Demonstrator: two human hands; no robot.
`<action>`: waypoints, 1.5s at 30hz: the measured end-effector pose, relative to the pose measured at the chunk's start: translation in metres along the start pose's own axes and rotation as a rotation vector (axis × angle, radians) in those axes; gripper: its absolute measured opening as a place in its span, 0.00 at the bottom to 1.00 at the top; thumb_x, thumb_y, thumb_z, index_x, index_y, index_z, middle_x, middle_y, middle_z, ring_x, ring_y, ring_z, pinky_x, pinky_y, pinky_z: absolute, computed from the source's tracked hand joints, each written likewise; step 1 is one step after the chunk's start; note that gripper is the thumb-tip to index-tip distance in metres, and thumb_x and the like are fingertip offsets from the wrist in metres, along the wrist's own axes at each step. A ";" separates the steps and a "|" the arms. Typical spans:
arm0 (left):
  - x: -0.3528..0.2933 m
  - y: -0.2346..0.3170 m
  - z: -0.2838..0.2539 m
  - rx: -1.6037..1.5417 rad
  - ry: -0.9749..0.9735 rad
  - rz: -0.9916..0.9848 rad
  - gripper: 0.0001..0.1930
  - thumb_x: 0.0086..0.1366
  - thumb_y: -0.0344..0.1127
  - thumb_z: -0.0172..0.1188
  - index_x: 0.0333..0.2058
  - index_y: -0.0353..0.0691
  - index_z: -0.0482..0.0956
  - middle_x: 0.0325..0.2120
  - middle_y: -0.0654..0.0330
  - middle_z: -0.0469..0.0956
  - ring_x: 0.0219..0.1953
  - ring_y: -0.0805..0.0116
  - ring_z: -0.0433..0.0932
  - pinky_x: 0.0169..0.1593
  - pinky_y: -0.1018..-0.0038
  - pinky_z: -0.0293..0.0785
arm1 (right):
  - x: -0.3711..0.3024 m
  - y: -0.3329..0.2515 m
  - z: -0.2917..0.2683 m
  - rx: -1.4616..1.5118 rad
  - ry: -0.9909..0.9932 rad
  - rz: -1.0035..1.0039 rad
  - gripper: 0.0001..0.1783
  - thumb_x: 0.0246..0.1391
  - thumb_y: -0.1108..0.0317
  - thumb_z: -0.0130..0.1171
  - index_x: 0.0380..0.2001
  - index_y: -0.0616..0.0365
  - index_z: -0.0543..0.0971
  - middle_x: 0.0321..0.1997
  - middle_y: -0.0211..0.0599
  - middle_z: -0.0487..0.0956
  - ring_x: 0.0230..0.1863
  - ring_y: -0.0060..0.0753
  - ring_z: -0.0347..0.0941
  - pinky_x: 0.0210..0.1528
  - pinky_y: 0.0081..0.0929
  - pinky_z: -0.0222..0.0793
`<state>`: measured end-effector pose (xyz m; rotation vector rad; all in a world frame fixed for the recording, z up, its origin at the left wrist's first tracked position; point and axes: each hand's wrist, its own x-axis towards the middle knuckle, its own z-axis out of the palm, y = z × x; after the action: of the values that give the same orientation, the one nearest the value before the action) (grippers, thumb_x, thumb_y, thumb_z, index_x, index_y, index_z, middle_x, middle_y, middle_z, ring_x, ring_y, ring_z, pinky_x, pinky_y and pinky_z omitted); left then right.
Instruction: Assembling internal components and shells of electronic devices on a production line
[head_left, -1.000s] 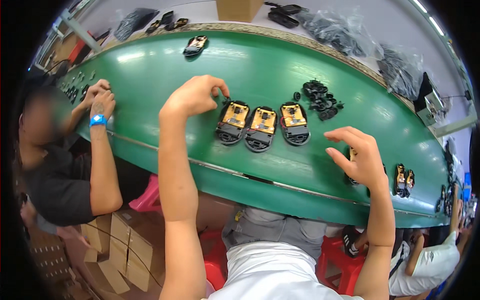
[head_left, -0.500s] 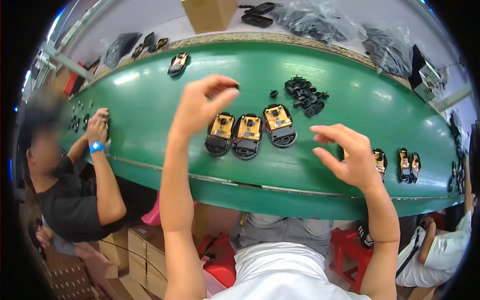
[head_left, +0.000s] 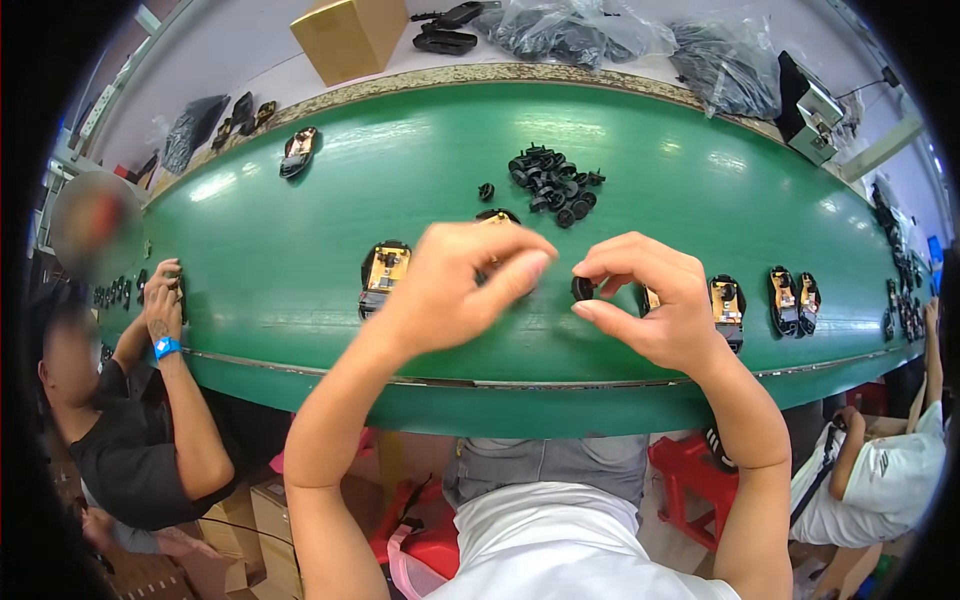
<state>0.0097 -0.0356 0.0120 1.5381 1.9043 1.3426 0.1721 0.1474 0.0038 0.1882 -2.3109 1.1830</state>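
Pinching small black part (head_left: 582, 288): right hand (head_left: 682, 308), fingers (head_left: 612, 321) empty earlier.

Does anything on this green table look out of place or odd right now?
Only slightly: one black round part sits apart from the loose black pile, and one opened mouse base lies alone at an angle toward the far left, away from the nearer mouse bases. Nothing looks clearly damaged or spilled.

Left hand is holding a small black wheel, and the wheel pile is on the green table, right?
Wrong hand: the head view shows the right hand holding the small black wheel. The wheel pile is on the green table.
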 end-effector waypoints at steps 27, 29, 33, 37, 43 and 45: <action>-0.008 -0.025 0.031 0.414 -0.014 0.166 0.11 0.59 0.28 0.66 0.41 0.35 0.81 0.40 0.52 0.79 0.43 0.51 0.77 0.50 0.61 0.72 | -0.008 0.033 -0.062 0.069 0.195 0.342 0.13 0.53 0.79 0.70 0.43 0.65 0.83 0.43 0.36 0.83 0.43 0.25 0.82 0.50 0.23 0.81; -0.005 -0.024 0.027 0.411 0.025 0.141 0.11 0.59 0.27 0.65 0.41 0.35 0.81 0.40 0.51 0.80 0.44 0.50 0.78 0.50 0.60 0.72 | -0.007 0.027 -0.052 0.073 0.134 0.346 0.13 0.52 0.79 0.70 0.43 0.65 0.84 0.43 0.36 0.83 0.42 0.25 0.82 0.49 0.23 0.82; -0.003 -0.027 0.029 0.471 0.070 0.141 0.11 0.56 0.29 0.69 0.39 0.38 0.82 0.39 0.54 0.80 0.43 0.52 0.78 0.48 0.62 0.71 | 0.002 0.024 -0.016 -0.155 -0.024 0.120 0.13 0.48 0.75 0.73 0.39 0.61 0.85 0.41 0.39 0.84 0.40 0.36 0.83 0.42 0.28 0.81; -0.007 -0.031 0.035 0.518 0.089 0.135 0.11 0.51 0.32 0.74 0.34 0.41 0.84 0.35 0.60 0.80 0.41 0.57 0.77 0.44 0.64 0.70 | 0.004 0.026 0.012 -0.184 -0.065 0.065 0.12 0.47 0.73 0.73 0.37 0.59 0.84 0.39 0.38 0.84 0.39 0.42 0.83 0.40 0.32 0.79; -0.005 -0.031 0.039 0.469 0.084 0.139 0.11 0.50 0.33 0.75 0.32 0.41 0.84 0.33 0.62 0.80 0.39 0.59 0.77 0.42 0.64 0.69 | 0.002 0.028 0.017 -0.168 -0.109 0.097 0.11 0.48 0.72 0.72 0.37 0.59 0.84 0.39 0.40 0.84 0.39 0.45 0.82 0.41 0.35 0.79; 0.000 -0.026 0.043 0.400 0.072 0.096 0.11 0.50 0.32 0.74 0.32 0.39 0.84 0.33 0.59 0.80 0.39 0.56 0.78 0.43 0.63 0.70 | -0.001 0.026 0.006 -0.168 -0.154 0.106 0.12 0.47 0.71 0.72 0.37 0.59 0.84 0.39 0.41 0.84 0.39 0.47 0.82 0.41 0.38 0.79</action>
<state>0.0272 -0.0156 -0.0307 1.8045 2.2751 1.1125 0.1615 0.1584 -0.0179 0.0998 -2.5696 1.0495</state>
